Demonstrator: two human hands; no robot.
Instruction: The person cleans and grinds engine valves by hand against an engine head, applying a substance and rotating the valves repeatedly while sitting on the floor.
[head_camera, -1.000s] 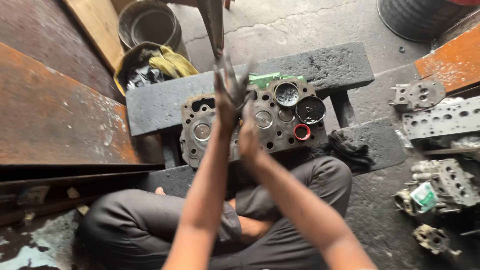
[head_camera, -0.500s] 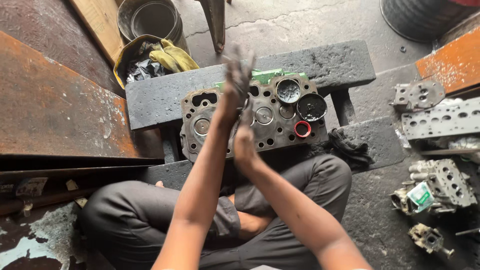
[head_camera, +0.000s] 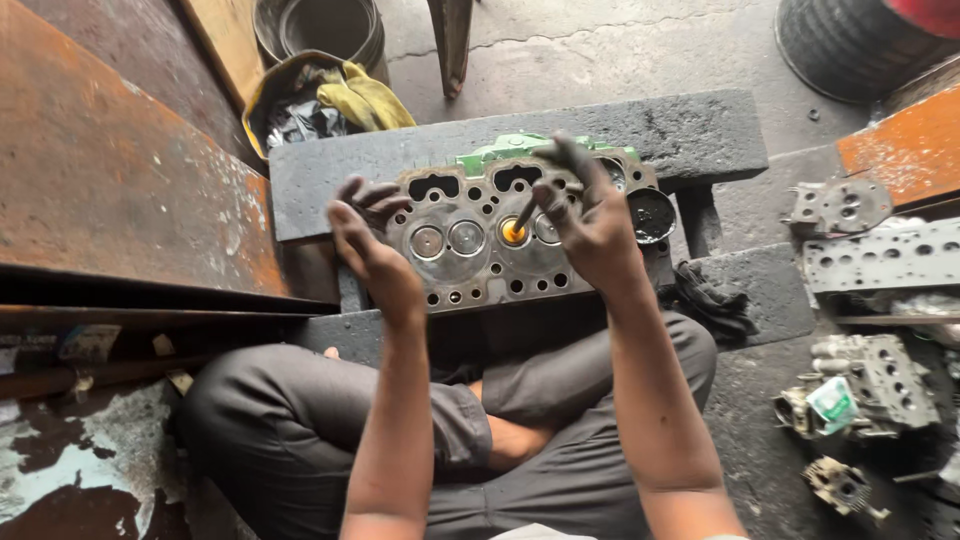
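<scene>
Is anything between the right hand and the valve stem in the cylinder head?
Nothing visible: the right hand is already at the valve stem rising from the cylinder head. The left hand rests at the head's left edge.

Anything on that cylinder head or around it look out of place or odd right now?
One port on the cylinder head differs: an orange-yellow spot where a thin stem stands under the right hand, while the neighbouring valves look plain metal. The left hand rests at the head's left edge. A dark rag lies crumpled beside it.
</scene>
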